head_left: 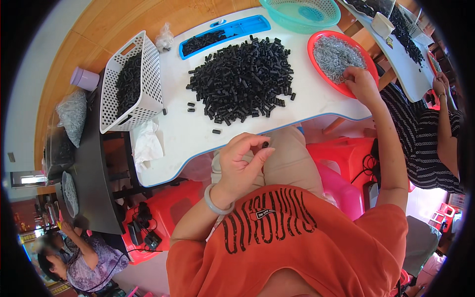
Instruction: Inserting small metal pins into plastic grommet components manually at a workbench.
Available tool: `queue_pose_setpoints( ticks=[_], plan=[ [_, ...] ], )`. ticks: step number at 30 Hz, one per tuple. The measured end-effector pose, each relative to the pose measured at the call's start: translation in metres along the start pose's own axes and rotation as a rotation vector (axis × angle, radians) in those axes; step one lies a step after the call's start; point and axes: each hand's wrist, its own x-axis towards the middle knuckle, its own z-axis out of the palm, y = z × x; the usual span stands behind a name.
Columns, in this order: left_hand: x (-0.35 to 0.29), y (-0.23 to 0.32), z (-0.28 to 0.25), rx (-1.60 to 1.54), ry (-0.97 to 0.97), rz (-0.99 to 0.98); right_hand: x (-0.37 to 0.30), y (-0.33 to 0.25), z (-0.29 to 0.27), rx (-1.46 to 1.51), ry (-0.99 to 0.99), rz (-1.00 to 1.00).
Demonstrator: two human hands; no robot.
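Note:
My left hand (241,161) is raised over my lap, near the table's front edge. Its thumb and fingers pinch a small black cylindrical piece (265,144), one end of which shows. My right hand (361,85) reaches over a round red tray (374,74). Its fingers are drawn together at the near side of a heap of small silver metal pieces (337,55), and whatever is between the fingertips is hidden. A large pile of short black cylindrical pieces (242,79) covers the middle of the white table (173,143). A few of them lie loose along the pile's left and near edges.
A white perforated basket (153,91) with more black pieces stands on the left. Behind the pile lie a blue tray (262,22) and a turquoise basin (277,20). A crumpled white cloth (147,143) rests at the left corner. Another person works at a table on the right.

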Motion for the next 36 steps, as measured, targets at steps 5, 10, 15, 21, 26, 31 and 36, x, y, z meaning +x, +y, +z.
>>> queue_pose_setpoints(
  ticks=[5,10,15,21,26,31,36],
  plan=[
    [-0.003,-0.003,0.0,-0.005,0.02,-0.026,-0.006,-0.009,-0.006,0.116,0.033,0.063],
    [-0.002,-0.004,0.006,-0.015,0.017,-0.035,-0.008,-0.001,-0.007,-0.015,-0.021,-0.003],
    [0.001,-0.006,0.011,-0.003,0.015,0.035,-0.004,0.0,-0.002,-0.14,-0.025,-0.018],
    [-0.002,-0.01,0.009,-0.005,0.027,0.005,-0.008,-0.001,-0.007,-0.148,-0.022,-0.028],
    [-0.001,-0.01,0.01,-0.025,0.021,-0.052,-0.012,-0.005,-0.011,-0.118,-0.009,-0.047],
    [-0.001,-0.013,0.012,-0.04,0.021,-0.057,-0.011,-0.002,-0.008,0.0,0.027,-0.072],
    [-0.001,-0.013,0.012,-0.045,0.019,-0.063,-0.012,0.003,-0.001,0.296,0.073,0.064]
  ],
)
